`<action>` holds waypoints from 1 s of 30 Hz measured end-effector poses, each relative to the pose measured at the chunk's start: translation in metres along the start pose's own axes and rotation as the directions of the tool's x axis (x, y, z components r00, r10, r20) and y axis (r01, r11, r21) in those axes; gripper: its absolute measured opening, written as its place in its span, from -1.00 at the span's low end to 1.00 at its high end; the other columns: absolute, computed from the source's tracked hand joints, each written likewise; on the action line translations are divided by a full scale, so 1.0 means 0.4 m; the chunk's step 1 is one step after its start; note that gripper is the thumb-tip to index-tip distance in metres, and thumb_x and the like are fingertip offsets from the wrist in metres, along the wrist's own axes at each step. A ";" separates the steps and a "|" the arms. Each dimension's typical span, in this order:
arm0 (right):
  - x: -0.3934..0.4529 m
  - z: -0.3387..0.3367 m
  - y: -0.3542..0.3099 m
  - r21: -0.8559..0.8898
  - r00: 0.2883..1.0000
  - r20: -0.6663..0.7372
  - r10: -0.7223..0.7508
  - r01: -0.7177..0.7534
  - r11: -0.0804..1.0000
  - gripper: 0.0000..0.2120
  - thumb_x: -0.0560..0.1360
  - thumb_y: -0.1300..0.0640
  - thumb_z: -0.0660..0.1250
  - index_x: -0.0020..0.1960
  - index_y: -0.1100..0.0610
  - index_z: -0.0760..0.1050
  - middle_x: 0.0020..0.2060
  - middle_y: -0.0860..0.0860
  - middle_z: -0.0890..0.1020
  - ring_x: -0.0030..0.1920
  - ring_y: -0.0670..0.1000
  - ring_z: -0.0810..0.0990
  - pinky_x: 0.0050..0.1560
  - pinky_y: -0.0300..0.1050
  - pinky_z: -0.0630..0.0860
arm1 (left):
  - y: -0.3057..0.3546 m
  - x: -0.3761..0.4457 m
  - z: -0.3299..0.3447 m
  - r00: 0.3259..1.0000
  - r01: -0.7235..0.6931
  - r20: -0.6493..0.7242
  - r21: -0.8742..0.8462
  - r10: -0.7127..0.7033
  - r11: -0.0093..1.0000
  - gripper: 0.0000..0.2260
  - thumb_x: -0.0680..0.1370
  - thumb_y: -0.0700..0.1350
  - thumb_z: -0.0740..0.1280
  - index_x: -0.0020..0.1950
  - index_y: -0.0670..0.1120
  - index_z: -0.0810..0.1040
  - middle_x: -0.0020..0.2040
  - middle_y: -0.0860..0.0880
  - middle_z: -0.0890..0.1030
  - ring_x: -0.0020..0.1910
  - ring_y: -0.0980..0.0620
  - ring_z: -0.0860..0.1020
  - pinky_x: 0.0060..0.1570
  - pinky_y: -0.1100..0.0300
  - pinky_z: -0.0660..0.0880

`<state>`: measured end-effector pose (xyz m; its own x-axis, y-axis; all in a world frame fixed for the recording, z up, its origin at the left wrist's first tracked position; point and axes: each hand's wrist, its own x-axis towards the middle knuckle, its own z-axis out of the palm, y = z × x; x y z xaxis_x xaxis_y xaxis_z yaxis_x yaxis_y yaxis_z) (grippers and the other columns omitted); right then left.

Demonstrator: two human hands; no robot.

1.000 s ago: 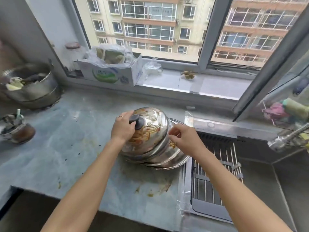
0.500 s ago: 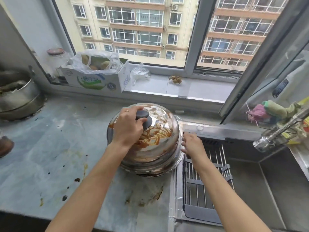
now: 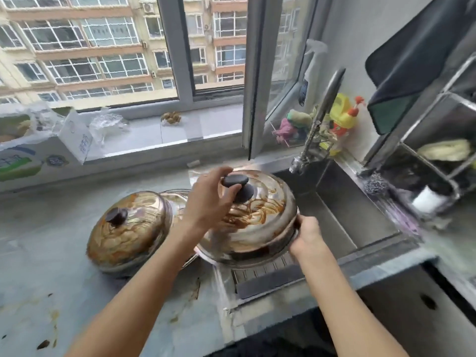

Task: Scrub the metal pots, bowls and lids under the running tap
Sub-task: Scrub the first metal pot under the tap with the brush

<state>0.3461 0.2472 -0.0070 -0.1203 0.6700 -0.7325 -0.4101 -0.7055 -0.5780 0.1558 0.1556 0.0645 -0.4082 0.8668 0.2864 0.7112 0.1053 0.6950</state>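
A domed metal lid [image 3: 260,222] smeared with brown sauce hangs tilted over the drain rack [image 3: 268,276] at the sink's left edge. My left hand [image 3: 208,204] grips its black knob [image 3: 238,188]. My right hand [image 3: 306,237] holds the lid's right rim. A second dirty metal lid [image 3: 128,228] with a dark knob lies on the countertop to the left, on top of other metal ware whose rim [image 3: 175,194] shows behind it. The tap [image 3: 316,127] stands over the sink [image 3: 347,217]; no water is visible.
A steel-wool scrubber [image 3: 376,185] and a white sponge [image 3: 427,200] lie on the sink's right ledge under a dish rack. A yellow detergent bottle [image 3: 342,114] and cloths sit behind the tap. A cardboard box [image 3: 38,150] stands on the window sill at the left. The countertop [image 3: 51,279] carries sauce stains.
The top lid has been lifted off the stack and carried right toward the sink. My right hand moved from the rack to the lid's rim. A second lid is uncovered.
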 end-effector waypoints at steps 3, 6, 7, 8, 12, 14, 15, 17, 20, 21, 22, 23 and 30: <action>0.023 -0.087 -0.017 0.044 0.992 -0.127 -0.006 0.012 0.999 -0.59 0.46 0.13 0.15 0.20 0.27 0.57 0.11 0.26 0.64 0.10 0.31 0.60 -0.03 0.22 0.61 | 0.004 -0.024 0.065 0.997 0.071 0.026 -0.092 -0.069 0.993 -0.76 0.61 -0.08 0.42 0.26 -0.09 0.62 0.14 -0.01 0.68 0.10 0.06 0.59 0.09 0.17 0.46; 0.034 -0.159 -0.033 0.113 0.974 -0.224 0.008 0.017 0.993 -0.59 0.51 0.15 0.06 0.23 0.24 0.54 0.15 0.22 0.62 0.15 0.30 0.57 -0.06 0.17 0.60 | -0.001 -0.075 0.120 0.975 0.210 -0.025 -0.194 -0.219 0.958 -0.83 0.62 -0.12 0.36 0.18 -0.11 0.66 0.09 -0.01 0.69 0.05 0.07 0.60 0.02 0.18 0.44; 0.046 -0.189 -0.037 0.114 0.964 -0.265 0.023 0.008 0.993 -0.55 0.48 0.14 0.07 0.26 0.22 0.53 0.20 0.21 0.61 0.18 0.31 0.56 0.04 0.26 0.58 | -0.002 -0.093 0.144 0.954 0.284 -0.027 -0.245 -0.300 0.927 -0.82 0.63 -0.11 0.35 0.18 -0.11 0.64 0.09 -0.02 0.68 0.06 0.06 0.60 0.04 0.14 0.47; 0.054 -0.211 -0.042 0.129 0.955 -0.296 0.032 0.006 0.992 -0.51 0.45 0.12 0.07 0.29 0.20 0.52 0.23 0.21 0.59 0.21 0.32 0.55 0.13 0.35 0.51 | -0.011 -0.108 0.166 0.920 0.369 -0.014 -0.300 -0.391 0.880 -0.79 0.63 -0.07 0.33 0.22 -0.11 0.61 0.10 -0.01 0.65 0.08 0.05 0.58 0.07 0.12 0.49; 0.050 -0.249 -0.070 0.131 0.931 -0.358 0.077 -0.031 0.991 -0.51 0.52 0.09 0.01 0.36 0.14 0.47 0.29 0.20 0.55 0.28 0.31 0.51 0.23 0.39 0.41 | -0.027 -0.125 0.264 0.702 0.684 0.240 -0.490 -0.671 0.540 -0.78 0.61 0.02 0.29 0.11 -0.09 0.58 0.02 0.00 0.62 0.03 0.00 0.58 0.14 0.06 0.52; 0.048 -0.248 -0.085 0.151 0.917 -0.394 0.059 0.001 0.988 -0.53 0.59 0.12 -0.02 0.42 0.16 0.41 0.33 0.17 0.52 0.31 0.27 0.49 0.27 0.28 0.42 | 0.000 -0.110 0.295 0.550 0.754 0.406 -0.617 -0.730 0.225 -0.83 0.65 -0.13 0.21 -0.05 -0.13 0.55 -0.17 -0.08 0.61 -0.17 -0.05 0.58 -0.06 0.08 0.55; 0.055 -0.250 -0.091 0.145 0.913 -0.405 0.047 0.014 0.989 -0.53 0.61 0.13 -0.03 0.44 0.17 0.39 0.34 0.17 0.51 0.32 0.26 0.48 0.28 0.27 0.42 | 0.008 -0.096 0.309 0.479 0.742 0.500 -0.669 -0.722 0.028 -0.80 0.67 -0.19 0.17 0.00 -0.15 0.58 -0.16 -0.11 0.64 -0.18 -0.05 0.61 -0.11 0.07 0.58; 0.085 -0.259 -0.108 0.135 0.925 -0.376 0.054 -0.003 0.991 -0.53 0.61 0.14 -0.04 0.44 0.18 0.38 0.34 0.20 0.51 0.32 0.28 0.49 0.27 0.26 0.45 | 0.037 -0.060 0.338 0.412 0.631 0.632 -0.718 -0.657 -0.294 -0.71 0.71 -0.19 0.08 0.21 -0.24 0.57 -0.02 -0.21 0.71 0.00 -0.15 0.67 -0.06 -0.07 0.64; 0.160 -0.293 -0.147 0.133 0.951 -0.291 0.101 -0.065 0.989 -0.54 0.57 0.23 0.00 0.39 0.21 0.44 0.25 0.22 0.58 0.15 0.22 0.60 -0.13 0.08 0.64 | 0.074 -0.003 0.384 0.369 0.512 0.671 -0.724 -0.643 -0.462 -0.67 0.70 -0.21 0.02 0.07 -0.24 0.57 0.11 -0.23 0.68 0.26 -0.19 0.61 0.26 -0.25 0.51; 0.194 -0.313 -0.167 0.121 0.964 -0.245 0.102 -0.074 0.990 -0.53 0.54 0.27 -0.01 0.38 0.24 0.45 0.23 0.23 0.59 0.10 0.21 0.62 -0.28 0.05 0.64 | 0.101 0.016 0.412 0.364 0.491 0.656 -0.739 -0.662 -0.462 -0.67 0.69 -0.22 0.01 0.03 -0.23 0.57 0.17 -0.21 0.66 0.30 -0.19 0.59 0.33 -0.26 0.46; 0.219 -0.328 -0.183 0.091 0.969 -0.226 0.094 -0.075 0.993 -0.53 0.53 0.28 -0.01 0.36 0.25 0.46 0.22 0.24 0.60 0.08 0.21 0.62 -0.34 0.06 0.63 | 0.123 0.029 0.437 0.368 0.489 0.628 -0.758 -0.685 -0.432 -0.67 0.67 -0.24 0.01 0.03 -0.23 0.58 0.23 -0.20 0.64 0.29 -0.19 0.58 0.36 -0.27 0.44; 0.245 -0.344 -0.199 0.029 0.974 -0.215 0.072 -0.068 0.997 -0.53 0.53 0.27 -0.02 0.34 0.25 0.48 0.21 0.25 0.60 0.09 0.22 0.62 -0.35 0.08 0.62 | 0.143 0.039 0.466 0.369 0.492 0.601 -0.773 -0.709 -0.400 -0.67 0.66 -0.25 0.02 0.09 -0.24 0.59 0.25 -0.21 0.63 0.27 -0.21 0.59 0.35 -0.28 0.44; 0.355 -0.473 -0.419 -0.719 0.950 -0.153 -0.271 0.081 0.690 -0.67 0.58 0.19 0.16 0.23 0.34 0.52 0.19 0.25 0.59 0.03 0.20 0.61 0.01 0.02 0.56 | 0.280 0.120 0.664 0.324 0.556 0.507 -0.785 -0.799 -0.273 -0.60 0.61 -0.18 0.06 0.29 -0.20 0.60 0.14 -0.20 0.69 0.11 -0.22 0.63 0.10 -0.20 0.57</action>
<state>0.5688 0.4171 -0.0821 0.1352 0.7927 -0.5945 0.3570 -0.5987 -0.7170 0.3681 0.3385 -0.0191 -0.4104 0.4441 -0.7965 -0.8703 0.0701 0.4875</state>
